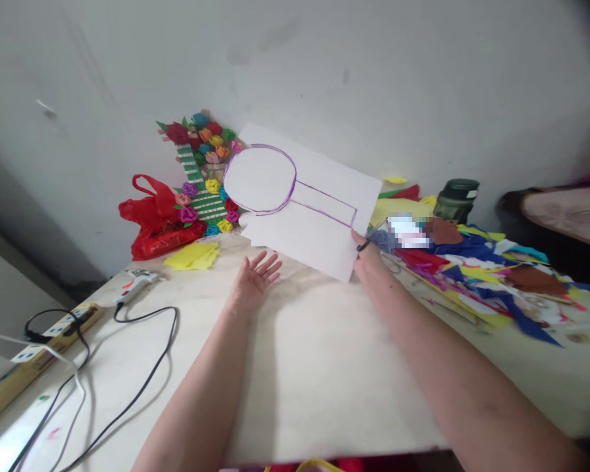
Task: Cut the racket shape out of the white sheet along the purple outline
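Roughly mid-frame, a white sheet (319, 242) slants down toward the right, raised above the counter (324, 367). The right hand (368, 257) is closed on its lower right edge, with a dark loop (362, 246), apparently a scissor handle, at the fingers. The left hand (255, 278) is just below the sheet's lower left, palm up, fingers spread and holding nothing; the two hands are well apart. Smooth and stiff-looking, the sheet bears a purple outline (294, 187): a large circle, thickly traced, joined to a narrow, thinner-lined bar. Beside its left edge cluster crinkled, many-coloured flowers (211, 141) and a green panel (191, 160) with white stripes. Farther left sit a glossy, crumpled red bag (152, 203) and flat yellow pieces (191, 255). Right of centre, a dark-lidded bottle (456, 200) rises behind a loose heap of flat, jagged scraps (472, 262) in blue, brown and yellow. At lower left lie a white glue gun (137, 282), its thin black cord (172, 328) and a long power strip (44, 354). Smudged grey wall (373, 85) fills the upper frame.
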